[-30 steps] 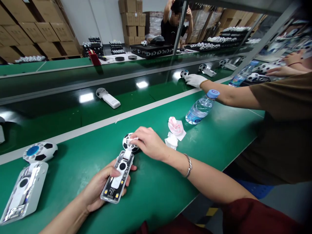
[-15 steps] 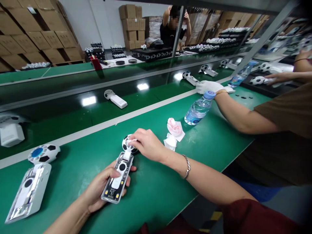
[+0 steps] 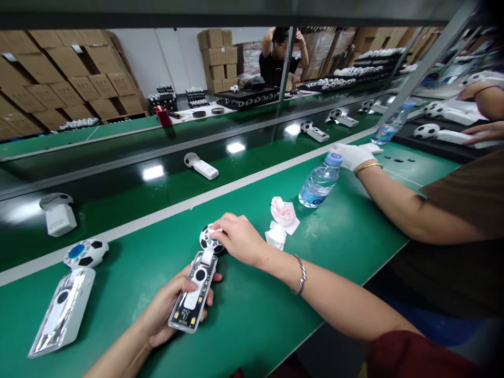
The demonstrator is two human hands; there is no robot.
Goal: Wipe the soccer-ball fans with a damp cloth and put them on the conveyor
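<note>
Stacked cardboard boxes [image 3: 66, 79] fill the upper left of the frame, and a person in black [image 3: 273, 65] sits behind the far bench at top centre. Across the middle runs a glossy dark-green belt [image 3: 118, 197] carrying several white units with football-patterned heads. Nearer, a green tabletop [image 3: 252, 310] spreads over the lower half.

Just below the centre of the frame, the left hand [image 3: 169, 307] wraps round the clear-fronted handheld device [image 3: 192, 299], its thumb over the front and fingertips showing past the right edge. The device tilts up and to the right, so its football-patterned head [image 3: 206, 240] sits beyond the left hand. The right hand [image 3: 242, 241] meets that head from the right, thumb and fingers drawn close together; whether they pinch its rim or something pale is too small to tell.

At lower left, a similar device [image 3: 65, 310] with a blue disc on its head lies on the tabletop, apart from both hands. Right of centre are crumpled tissues [image 3: 284, 214] and a water bottle [image 3: 319, 184], with a co-worker's gloved hand [image 3: 352, 155] beside the bottle's cap.
</note>
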